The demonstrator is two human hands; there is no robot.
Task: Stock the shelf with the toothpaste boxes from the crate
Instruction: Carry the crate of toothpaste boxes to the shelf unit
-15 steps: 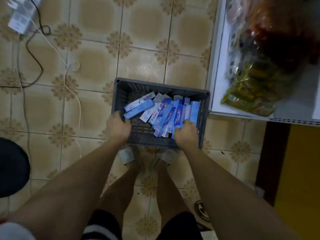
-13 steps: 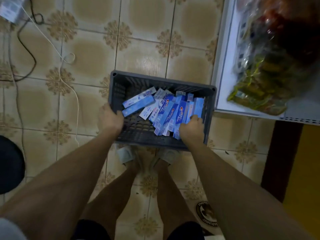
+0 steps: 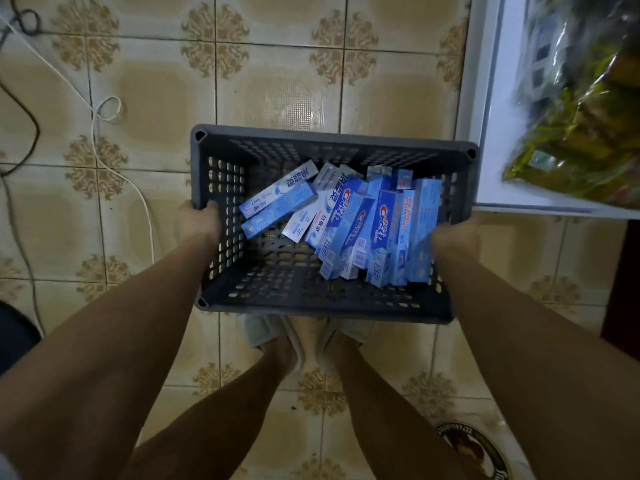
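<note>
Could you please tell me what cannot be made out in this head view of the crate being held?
- Left hand and right hand: fingers curl over the dark grey slotted plastic crate walls, mostly hidden.
- Blue and white toothpaste boxes: overlapping pile, exact count unclear.
- White shelf: cut off by the right edge.
- Green and yellow plastic packets: blurred, labels unreadable.
- Round floor sticker: cut by the bottom edge.

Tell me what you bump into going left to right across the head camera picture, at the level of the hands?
White cable on the floor → left hand gripping the crate's side → two pale boxes lying slantwise → Crest toothpaste boxes → right hand on the crate's other side → white shelf.
</note>
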